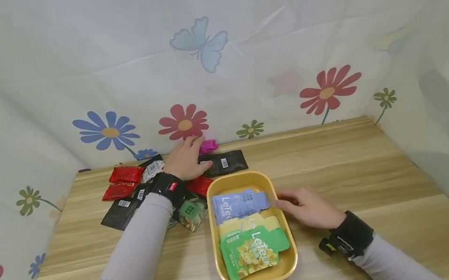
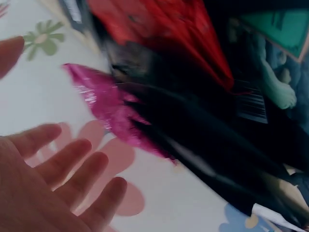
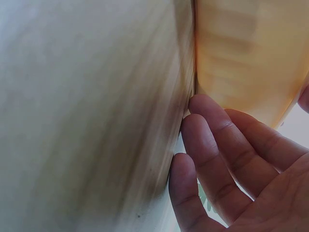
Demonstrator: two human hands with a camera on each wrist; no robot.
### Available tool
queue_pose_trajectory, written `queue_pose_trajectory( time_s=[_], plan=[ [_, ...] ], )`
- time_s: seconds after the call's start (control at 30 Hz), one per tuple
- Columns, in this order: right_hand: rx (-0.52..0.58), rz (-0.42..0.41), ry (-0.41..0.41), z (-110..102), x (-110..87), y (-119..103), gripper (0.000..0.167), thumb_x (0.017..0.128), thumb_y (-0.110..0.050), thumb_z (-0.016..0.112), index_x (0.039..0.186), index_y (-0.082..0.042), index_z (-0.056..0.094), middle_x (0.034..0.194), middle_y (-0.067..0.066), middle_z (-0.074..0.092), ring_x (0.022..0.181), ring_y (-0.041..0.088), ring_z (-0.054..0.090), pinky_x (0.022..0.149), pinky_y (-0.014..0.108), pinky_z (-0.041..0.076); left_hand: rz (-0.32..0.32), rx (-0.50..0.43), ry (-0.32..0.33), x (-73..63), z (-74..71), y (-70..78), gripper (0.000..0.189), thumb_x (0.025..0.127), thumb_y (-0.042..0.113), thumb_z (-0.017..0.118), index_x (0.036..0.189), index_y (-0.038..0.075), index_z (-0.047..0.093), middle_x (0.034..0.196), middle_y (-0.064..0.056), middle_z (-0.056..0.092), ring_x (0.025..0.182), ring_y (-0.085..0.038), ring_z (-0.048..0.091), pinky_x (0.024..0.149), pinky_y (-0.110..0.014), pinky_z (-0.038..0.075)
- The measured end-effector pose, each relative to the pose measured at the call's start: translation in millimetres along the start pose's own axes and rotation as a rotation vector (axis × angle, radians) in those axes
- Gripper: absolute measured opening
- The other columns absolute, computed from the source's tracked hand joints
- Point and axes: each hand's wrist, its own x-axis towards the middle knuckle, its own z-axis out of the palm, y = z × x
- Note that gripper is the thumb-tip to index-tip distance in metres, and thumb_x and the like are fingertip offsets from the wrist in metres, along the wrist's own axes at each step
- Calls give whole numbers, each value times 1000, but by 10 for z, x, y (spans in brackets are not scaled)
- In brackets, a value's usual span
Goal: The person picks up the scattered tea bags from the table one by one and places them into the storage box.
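I have one yellow plastic tub with round corners (image 1: 290, 263) on the light brown, stripy wood tabletop (image 1: 358, 155). Three flat packets lie in it: one blue packet with white letters (image 1: 235, 204) at the far end, one pale yellow packet (image 1: 267, 222) in the middle, and one green packet with yellow flowers on it (image 1: 250, 257) at the near end. The green one lies partly on the yellow one. My right grip (image 1: 311, 209) is at the tub's right side, with fingers softly bent; they touch the outside of the tub and hold nothing. My left grip (image 1: 186, 159) reaches over a messy pile, with its fingers spread and nothing in them. One shiny pink packet (image 1: 208, 146) is just beside those fingers. I count three shiny red packets: two together (image 1: 126, 174) at the left, and one (image 1: 200, 186) by the tub's far left corner. At least three flat black packets show, one (image 1: 233, 160) right of my left grip and two (image 1: 117, 215) left of it. There is also one pale packet with a grey label (image 1: 153, 168), and one patterned packet with a green label (image 1: 193, 214) near the tub. My arm hides some of the pile, so I cannot count it all.
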Motion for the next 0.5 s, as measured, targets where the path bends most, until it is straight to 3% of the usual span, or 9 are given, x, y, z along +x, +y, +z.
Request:
queue_pose_trajectory(
  time_s=[0.23,0.5],
  plan=[
    [2,6,-9,-17,-29,-42,37,106,-35,57,130,-11,71,124,3,75,112,19,70,97,44,56,-94,45,-11,135,165,-63,78,94,42,68,159,9,39,155,-20,47,142,-41,48,120,-56,38],
    [24,17,-1,-17,-34,-52,38,106,-34,57,132,-9,70,125,4,75,115,21,70,100,48,56,-130,90,58,286,341,-60,72,87,36,78,148,6,53,139,-22,52,128,-40,53,111,-56,47]
  ],
)
